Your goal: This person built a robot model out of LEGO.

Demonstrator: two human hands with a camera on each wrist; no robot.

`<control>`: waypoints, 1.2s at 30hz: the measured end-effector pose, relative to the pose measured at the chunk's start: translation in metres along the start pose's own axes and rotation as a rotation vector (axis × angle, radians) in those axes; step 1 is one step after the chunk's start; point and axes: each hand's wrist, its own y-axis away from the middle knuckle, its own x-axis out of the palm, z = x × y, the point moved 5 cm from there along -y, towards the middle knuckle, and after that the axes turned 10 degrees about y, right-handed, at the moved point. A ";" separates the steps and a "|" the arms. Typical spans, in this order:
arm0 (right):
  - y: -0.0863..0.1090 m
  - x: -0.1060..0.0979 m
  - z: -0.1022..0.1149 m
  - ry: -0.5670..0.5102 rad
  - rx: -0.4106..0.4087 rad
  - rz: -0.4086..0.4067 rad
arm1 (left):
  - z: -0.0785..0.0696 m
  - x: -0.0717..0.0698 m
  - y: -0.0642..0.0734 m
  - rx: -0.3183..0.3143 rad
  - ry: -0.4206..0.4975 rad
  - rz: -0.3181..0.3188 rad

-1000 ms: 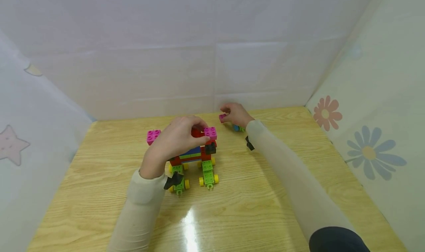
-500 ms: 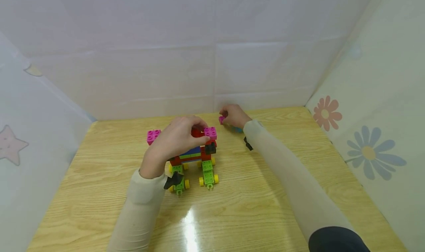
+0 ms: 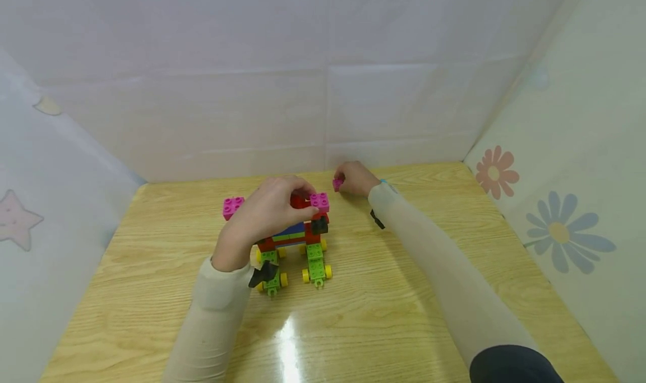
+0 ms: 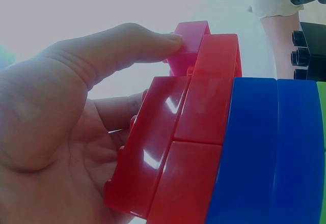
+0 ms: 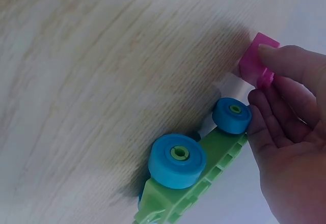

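A toy build of coloured bricks [image 3: 290, 234] stands on the table, with red, blue and green layers over green wheeled bases [image 3: 316, 264] with yellow wheels. My left hand [image 3: 270, 206] reaches over its top and pinches a pink brick [image 3: 319, 202] at the right end; in the left wrist view the thumb presses that pink brick [image 4: 191, 40] beside the red bricks [image 4: 196, 102]. Further back, my right hand [image 3: 357, 180] pinches another pink brick [image 3: 337, 184] between thumb and fingers. In the right wrist view, a green base with blue wheels [image 5: 178, 161] lies close to these fingers.
Another pink brick [image 3: 233, 207] tops the build's left end. Black bricks [image 3: 319, 225] stick out at its front. A pale covered wall [image 3: 242, 119] closes off the table's [image 3: 383, 315] back edge, and a flower-printed sheet [image 3: 560, 147] borders its right side.
My right hand has drawn slightly down and left with its pink brick. Blue that showed below this hand now shows behind the wrist. The left hand and build stay in place.
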 end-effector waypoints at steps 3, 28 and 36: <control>0.000 0.001 -0.003 -0.028 0.016 0.002 | 0.000 0.001 0.000 0.006 0.000 0.000; 0.038 -0.050 0.005 -0.168 -0.023 -0.061 | 0.001 0.002 -0.003 0.003 0.007 0.012; 0.062 -0.073 0.018 -0.201 -0.042 -0.102 | 0.002 0.001 -0.004 0.003 0.003 0.012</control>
